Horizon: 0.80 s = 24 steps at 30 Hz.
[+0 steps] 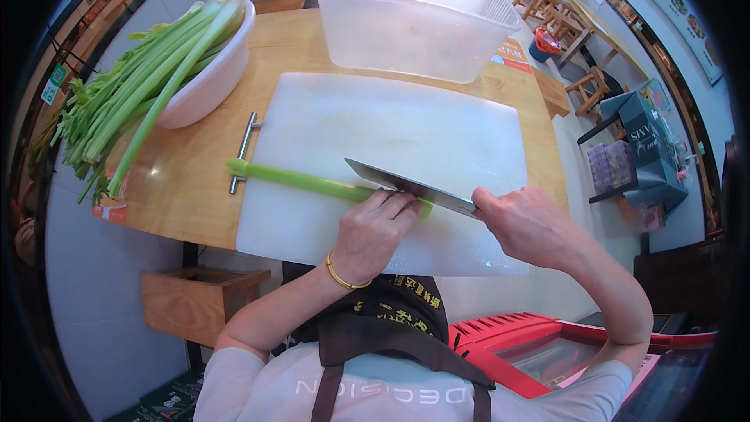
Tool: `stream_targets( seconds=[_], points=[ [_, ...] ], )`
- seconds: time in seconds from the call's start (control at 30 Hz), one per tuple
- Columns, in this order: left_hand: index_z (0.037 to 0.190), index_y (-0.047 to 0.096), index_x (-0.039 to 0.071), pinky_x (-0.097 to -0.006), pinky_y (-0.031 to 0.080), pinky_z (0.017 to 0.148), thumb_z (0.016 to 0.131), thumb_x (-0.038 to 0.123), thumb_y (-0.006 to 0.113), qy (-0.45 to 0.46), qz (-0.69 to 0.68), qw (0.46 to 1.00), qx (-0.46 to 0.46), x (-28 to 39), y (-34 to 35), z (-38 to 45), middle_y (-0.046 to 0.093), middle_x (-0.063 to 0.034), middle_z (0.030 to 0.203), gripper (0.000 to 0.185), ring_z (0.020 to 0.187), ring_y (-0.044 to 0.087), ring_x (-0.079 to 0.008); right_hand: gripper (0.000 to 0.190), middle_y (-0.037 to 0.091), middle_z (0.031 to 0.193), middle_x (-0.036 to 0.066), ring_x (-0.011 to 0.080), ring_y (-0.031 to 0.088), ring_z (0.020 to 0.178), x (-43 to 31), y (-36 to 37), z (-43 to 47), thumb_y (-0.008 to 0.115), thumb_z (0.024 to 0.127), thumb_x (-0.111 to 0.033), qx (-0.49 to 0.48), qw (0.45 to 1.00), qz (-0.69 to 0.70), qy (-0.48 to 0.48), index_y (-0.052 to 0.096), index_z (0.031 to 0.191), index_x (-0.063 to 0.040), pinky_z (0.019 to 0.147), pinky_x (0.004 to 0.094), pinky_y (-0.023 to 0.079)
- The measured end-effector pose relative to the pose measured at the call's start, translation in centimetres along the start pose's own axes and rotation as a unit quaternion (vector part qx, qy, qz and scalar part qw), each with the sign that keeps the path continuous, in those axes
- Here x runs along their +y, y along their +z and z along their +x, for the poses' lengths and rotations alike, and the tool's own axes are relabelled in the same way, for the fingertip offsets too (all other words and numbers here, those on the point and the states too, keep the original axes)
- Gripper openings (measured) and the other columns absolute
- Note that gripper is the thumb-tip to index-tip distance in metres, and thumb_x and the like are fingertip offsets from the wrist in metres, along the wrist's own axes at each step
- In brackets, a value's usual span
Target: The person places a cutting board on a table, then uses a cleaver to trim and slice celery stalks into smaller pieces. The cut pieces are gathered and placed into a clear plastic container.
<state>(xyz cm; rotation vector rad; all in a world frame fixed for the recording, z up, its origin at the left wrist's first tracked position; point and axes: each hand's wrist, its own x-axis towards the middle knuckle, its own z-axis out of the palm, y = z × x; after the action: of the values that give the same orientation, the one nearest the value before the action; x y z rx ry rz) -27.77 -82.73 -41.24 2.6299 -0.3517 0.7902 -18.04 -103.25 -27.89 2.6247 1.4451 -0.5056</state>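
A celery stalk (304, 182) lies across the white cutting board (387, 123), its left end jutting past the board over a metal handle (246, 149). My left hand (378, 225) presses the stalk near its right end, fingers bent over it. In my right hand (524, 223) is a cleaver (410, 186), gripped at the handle. Its blade slants across the stalk, right beside my left fingertips. A short green end of celery (426, 208) shows on the near side of the blade. Whether the blade has cut through cannot be told.
At the back left, a white basin (217, 85) holds a heap of celery (158, 76) hanging over its rim. A translucent plastic tub (410, 35) stands behind the board on the wooden table (181, 170). Below the table's left side is a wooden box-like piece (184, 308); a red-framed unit (498, 334) stands at right.
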Motion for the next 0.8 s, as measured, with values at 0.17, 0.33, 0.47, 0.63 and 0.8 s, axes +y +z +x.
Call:
stream_targets(
  seconds=[0.17, 0.33, 0.47, 0.63, 0.8],
  points=[
    [0.102, 0.07, 0.007, -0.029, 0.055, 0.073, 0.077, 0.009, 0.061, 0.001, -0.015, 1.0, 0.015, -0.1, 0.0, 0.1, 0.068, -0.0029, 0.104, 0.027, 0.095, 0.065, -0.0187, 0.01, 0.062, 0.065, 0.02, 0.0412, 0.064, 0.065, -0.3, 2.2, 3.4, 0.055, 0.093, -0.008, 0.016, 0.998, 0.06, 0.002, 0.05, 0.095, 0.0, 0.059, 0.0502, 0.048],
    [0.104, 0.071, 0.008, -0.0318, 0.055, 0.078, 0.077, 0.007, 0.059, -0.027, -0.029, 0.999, -0.017, 0.0, -0.5, -0.1, 0.067, -0.0042, 0.106, 0.03, 0.098, 0.065, -0.0223, 0.018, 0.058, 0.064, 0.02, 0.0426, 0.06, 0.063, 0.0, 3.0, 5.2, 0.055, 0.099, -0.016, 0.104, 0.991, 0.086, 0.003, 0.046, 0.095, -0.001, 0.057, 0.0513, 0.045],
    [0.104, 0.071, 0.008, -0.0321, 0.055, 0.079, 0.076, 0.007, 0.059, -0.019, -0.03, 0.999, 0.002, 0.0, -0.2, -0.2, 0.066, -0.004, 0.106, 0.03, 0.101, 0.064, -0.0228, 0.018, 0.059, 0.064, 0.02, 0.0421, 0.06, 0.062, 0.0, 1.2, 2.4, 0.055, 0.099, -0.017, 0.067, 0.996, 0.052, 0.029, 0.048, 0.097, 0.0, 0.057, 0.0506, 0.045],
    [0.104, 0.072, 0.007, -0.0341, 0.055, 0.081, 0.077, 0.005, 0.059, -0.004, -0.006, 1.0, 0.026, -0.1, 0.2, -0.2, 0.067, -0.0047, 0.103, 0.03, 0.103, 0.063, -0.0232, 0.011, 0.062, 0.065, 0.02, 0.0414, 0.063, 0.064, -1.3, 0.7, 0.2, 0.054, 0.093, -0.009, 0.006, 0.999, 0.023, 0.044, 0.05, 0.097, 0.001, 0.058, 0.05, 0.048],
    [0.098, 0.07, 0.006, -0.0296, 0.056, 0.073, 0.078, 0.009, 0.061, 0.023, 0.011, 1.0, 0.017, -1.8, -0.7, -0.2, 0.068, -0.0038, 0.101, 0.022, 0.097, 0.064, -0.0199, 0.01, 0.063, 0.066, 0.02, 0.0415, 0.064, 0.065, -1.2, 1.5, 0.9, 0.053, 0.091, -0.005, 0.001, 0.999, 0.035, 0.042, 0.05, 0.098, 0.001, 0.058, 0.0503, 0.049]
  ],
)
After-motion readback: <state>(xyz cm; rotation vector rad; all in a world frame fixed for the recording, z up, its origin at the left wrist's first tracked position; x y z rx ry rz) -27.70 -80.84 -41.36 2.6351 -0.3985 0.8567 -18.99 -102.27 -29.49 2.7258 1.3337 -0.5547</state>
